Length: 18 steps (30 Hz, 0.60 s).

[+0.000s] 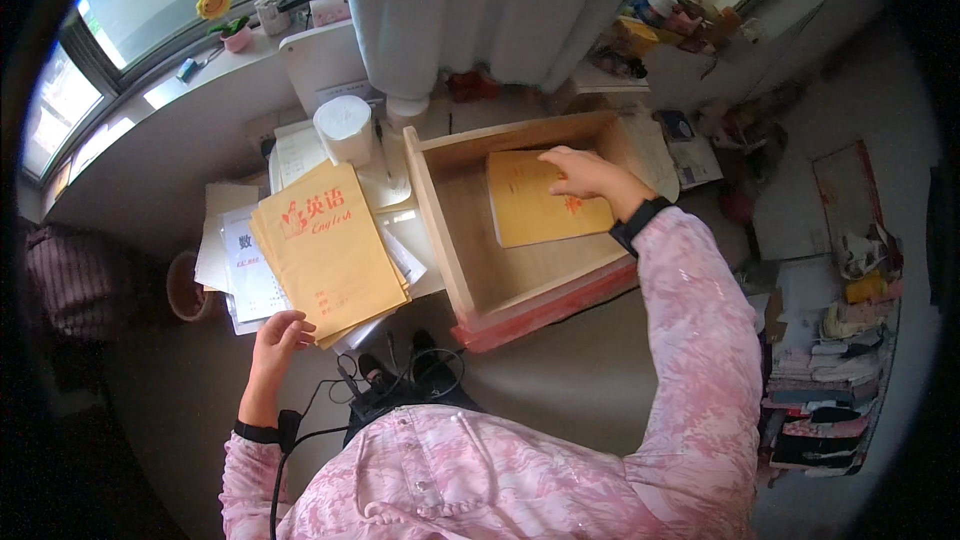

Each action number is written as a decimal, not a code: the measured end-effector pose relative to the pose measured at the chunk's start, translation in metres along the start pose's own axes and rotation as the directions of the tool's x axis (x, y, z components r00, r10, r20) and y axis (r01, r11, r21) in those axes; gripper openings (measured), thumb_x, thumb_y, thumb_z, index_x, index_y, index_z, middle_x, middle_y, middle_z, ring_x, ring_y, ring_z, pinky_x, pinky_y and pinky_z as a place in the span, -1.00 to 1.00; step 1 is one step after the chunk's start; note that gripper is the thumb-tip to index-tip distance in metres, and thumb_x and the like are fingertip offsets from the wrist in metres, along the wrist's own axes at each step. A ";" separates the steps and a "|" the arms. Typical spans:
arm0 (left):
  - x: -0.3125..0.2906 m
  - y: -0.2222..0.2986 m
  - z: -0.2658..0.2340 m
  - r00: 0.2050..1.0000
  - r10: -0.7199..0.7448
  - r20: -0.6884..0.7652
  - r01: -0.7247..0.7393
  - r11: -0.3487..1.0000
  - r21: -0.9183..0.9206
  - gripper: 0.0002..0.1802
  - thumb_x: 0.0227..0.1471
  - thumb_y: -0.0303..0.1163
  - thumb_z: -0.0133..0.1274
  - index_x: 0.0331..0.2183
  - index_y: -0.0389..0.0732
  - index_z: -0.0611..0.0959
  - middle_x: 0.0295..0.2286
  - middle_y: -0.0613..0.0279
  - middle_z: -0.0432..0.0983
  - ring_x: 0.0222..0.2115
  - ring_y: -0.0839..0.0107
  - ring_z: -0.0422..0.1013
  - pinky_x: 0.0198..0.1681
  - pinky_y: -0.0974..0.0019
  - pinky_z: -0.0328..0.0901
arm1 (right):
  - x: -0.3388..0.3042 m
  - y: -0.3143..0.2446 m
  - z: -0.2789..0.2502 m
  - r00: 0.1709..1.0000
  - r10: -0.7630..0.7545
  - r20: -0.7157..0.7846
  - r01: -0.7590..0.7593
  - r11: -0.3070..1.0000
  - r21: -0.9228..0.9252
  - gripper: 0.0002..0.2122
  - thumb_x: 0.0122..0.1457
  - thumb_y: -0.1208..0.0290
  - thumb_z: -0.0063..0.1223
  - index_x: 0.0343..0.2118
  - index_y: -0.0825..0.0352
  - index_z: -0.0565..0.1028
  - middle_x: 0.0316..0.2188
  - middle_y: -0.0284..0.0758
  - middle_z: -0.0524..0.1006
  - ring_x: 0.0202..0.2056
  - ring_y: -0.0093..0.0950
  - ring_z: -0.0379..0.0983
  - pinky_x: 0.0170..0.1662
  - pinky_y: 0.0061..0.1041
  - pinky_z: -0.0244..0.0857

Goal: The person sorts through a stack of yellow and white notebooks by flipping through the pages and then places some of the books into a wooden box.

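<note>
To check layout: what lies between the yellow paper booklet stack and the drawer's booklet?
Head view: white papers, tabletop, then pale wooden drawer's left wall, bare bottom.

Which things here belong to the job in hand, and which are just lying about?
In use, apparently:
- yellow booklet stack, by the left hand
- open drawer
- yellow booklet inside, at the right hand

Lying about:
- white roll
- yellow flower ornament

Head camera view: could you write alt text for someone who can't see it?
A person's right hand is over a yellow notebook in a wooden drawer; the left hand is at the near edge of a stack of yellow notebooks alongside.
</note>
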<state>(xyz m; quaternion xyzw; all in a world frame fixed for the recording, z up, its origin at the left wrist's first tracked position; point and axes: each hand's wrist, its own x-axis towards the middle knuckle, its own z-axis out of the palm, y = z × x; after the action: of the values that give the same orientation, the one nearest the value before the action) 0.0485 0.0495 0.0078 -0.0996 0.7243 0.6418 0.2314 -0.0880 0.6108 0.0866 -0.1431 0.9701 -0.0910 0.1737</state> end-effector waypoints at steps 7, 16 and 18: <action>-0.017 -0.022 -0.004 0.994 -0.049 -0.093 0.047 0.999 -0.024 -0.78 0.15 -0.39 -0.06 -0.18 -0.28 0.52 -0.40 0.19 0.57 -0.41 0.47 0.48 -0.33 0.44 0.35 | 0.049 0.049 0.034 0.985 0.131 0.108 -0.106 0.972 -0.209 -0.44 -0.04 0.42 0.17 0.08 0.38 0.30 0.08 -0.07 0.33 0.09 -0.15 0.26 0.11 -0.29 0.18; -0.029 -0.019 0.008 0.984 -0.105 -0.142 0.096 0.993 -0.066 -0.78 0.14 -0.39 -0.07 -0.21 -0.29 0.52 -0.41 0.23 0.56 -0.43 0.48 0.47 -0.33 0.44 0.34 | 0.056 -0.014 0.041 0.974 -0.044 0.221 0.076 0.987 -0.141 -0.34 -0.08 0.39 0.24 0.13 0.32 0.24 0.16 0.00 0.20 0.15 -0.05 0.16 0.18 -0.24 0.10; -0.023 -0.021 0.010 0.988 -0.097 -0.123 0.088 0.993 -0.076 -0.78 0.14 -0.38 -0.06 -0.21 -0.30 0.52 -0.41 0.23 0.57 -0.43 0.48 0.47 -0.32 0.44 0.34 | 0.050 -0.002 0.041 0.971 -0.018 0.240 0.061 0.983 -0.174 -0.33 -0.09 0.39 0.26 0.14 0.31 0.23 0.16 -0.01 0.21 0.14 -0.05 0.17 0.17 -0.23 0.12</action>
<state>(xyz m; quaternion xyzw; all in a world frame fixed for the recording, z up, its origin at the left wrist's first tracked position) 0.0794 0.0523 -0.0005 -0.1816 0.7091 0.6479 0.2109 -0.1171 0.5881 0.0340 -0.1875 0.9436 0.0116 0.2728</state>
